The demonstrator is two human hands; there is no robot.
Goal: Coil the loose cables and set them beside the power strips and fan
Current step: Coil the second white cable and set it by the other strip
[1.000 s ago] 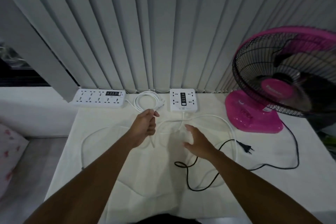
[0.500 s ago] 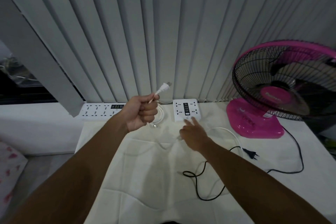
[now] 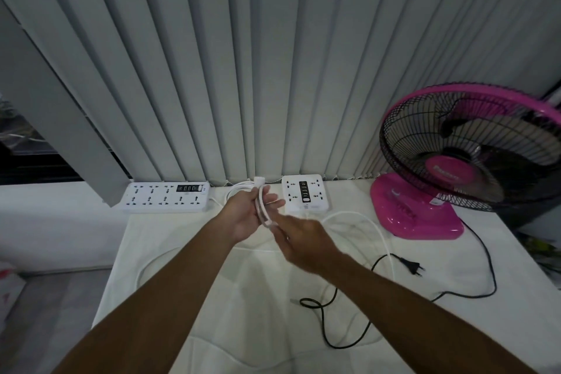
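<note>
My left hand (image 3: 247, 213) holds the plug end of a white cable (image 3: 368, 223) above the table, with the plug sticking up past my fingers. My right hand (image 3: 300, 241) grips the same cable just below, where it bends into a loop. The rest of it lies slack across the white tablecloth (image 3: 188, 297) on both sides. A long white power strip (image 3: 165, 197) sits at the back left and a square white power strip (image 3: 305, 193) at the back middle. The pink fan (image 3: 467, 167) stands at the right. Its black cable (image 3: 346, 322) trails loose to a plug (image 3: 411, 266).
Grey vertical blinds (image 3: 273, 70) hang right behind the strips. A coiled white cable (image 3: 235, 190) lies between the two strips, partly hidden by my left hand. The table's left edge drops to a floor with a patterned cushion (image 3: 6, 288).
My left hand has come down and forward from its raised position with the plug. My right hand has left the table near the square strip and taken hold of the white cable.
</note>
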